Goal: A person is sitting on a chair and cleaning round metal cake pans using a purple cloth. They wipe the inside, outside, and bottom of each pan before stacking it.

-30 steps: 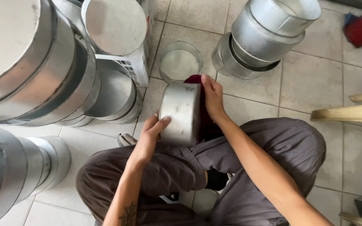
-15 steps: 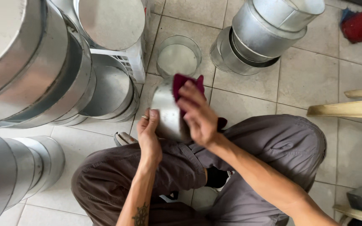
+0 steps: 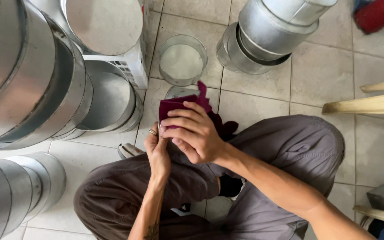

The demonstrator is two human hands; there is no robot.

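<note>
Floor: pale square tiles [image 3: 263, 84] with dark grout, seen from above our crossed legs in grey trousers [image 3: 290, 146].
Cloth: we see a dark red cloth [image 3: 181, 106] draped over a small metal tin [image 3: 176, 92], of which only a sliver of rim shows above the cloth, just over our knees.
Right hand: our right hand [image 3: 194, 131] lies on top of the cloth, fingers [image 3: 181, 120] curled and pressed together against it, thumb tucked below.
Left hand: our left hand [image 3: 156, 146] comes up from below at the tin's left side, fingers held together against it, a ring on 1 of them; we cannot tell how much of the tin it grips, since the right hand covers it.
Beyond the tin: 1 round open metal tin [image 3: 182, 60] stands on the floor just past the cloth.
Upper right: a stack of nested metal rings [image 3: 263, 35] stands on the tiles.
Left: big stacked metal drums [image 3: 27, 80] fill the side, with a white plastic crate [image 3: 134, 62] among them.
Far right: 2 pale wooden slats [image 3: 370, 102] lie across the tiles, and a red object [image 3: 374, 13] sits in the corner.
</note>
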